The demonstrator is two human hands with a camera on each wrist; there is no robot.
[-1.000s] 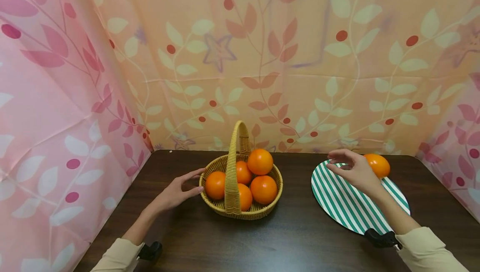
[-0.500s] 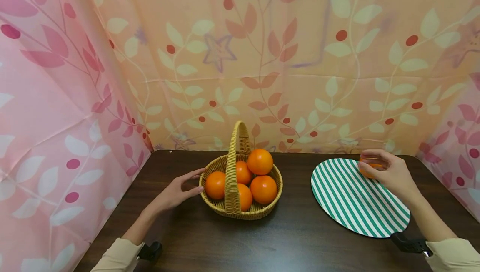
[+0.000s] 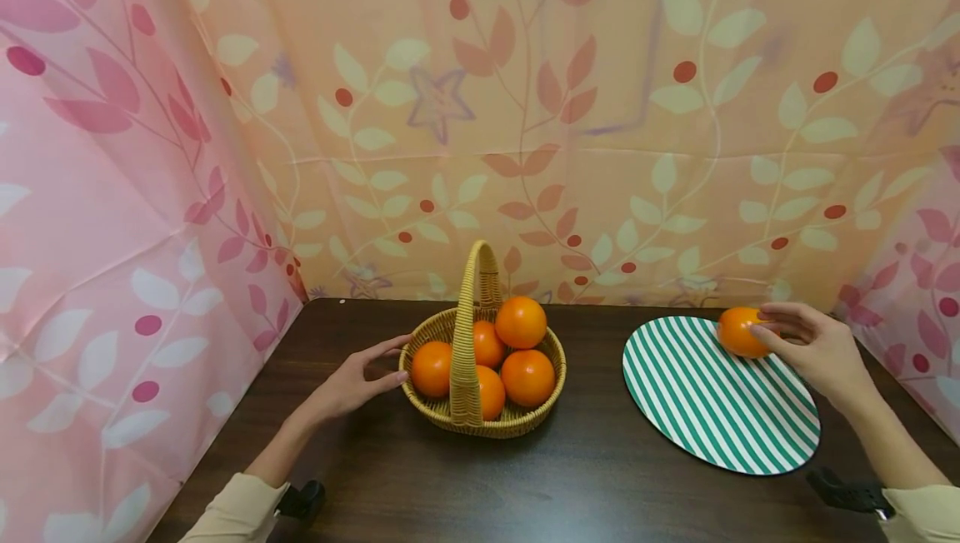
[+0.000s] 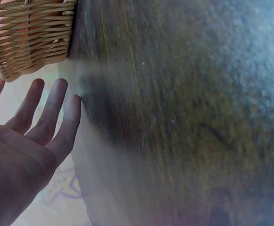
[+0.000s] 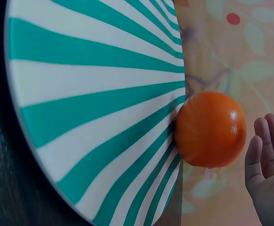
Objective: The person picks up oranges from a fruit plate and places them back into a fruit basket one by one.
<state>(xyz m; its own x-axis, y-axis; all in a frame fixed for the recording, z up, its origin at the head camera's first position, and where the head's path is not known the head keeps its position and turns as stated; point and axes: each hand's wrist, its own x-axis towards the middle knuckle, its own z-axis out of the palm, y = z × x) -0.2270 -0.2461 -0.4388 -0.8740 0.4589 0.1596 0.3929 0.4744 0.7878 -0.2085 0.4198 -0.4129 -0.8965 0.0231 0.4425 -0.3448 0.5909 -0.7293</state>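
My left hand is beside the yellow wicker basket, thumb and fingers spread at its left rim. In the left wrist view the fingers extend loosely below the basket's woven side. Several oranges fill the basket beneath its tall handle. At the right, one orange sits on the far part of a round green-and-white striped placemat. My right hand is at this orange's right side, overlapping it in the head view. The right wrist view shows a gap between the relaxed fingers and the orange.
Everything stands on a dark wooden table. Floral curtains rise behind it and along both sides. Black straps with devices are worn at both wrists.
My right hand has moved rightward from over the placemat, passing in front of the single orange to its right side. The left hand, the basket and its oranges stay put.
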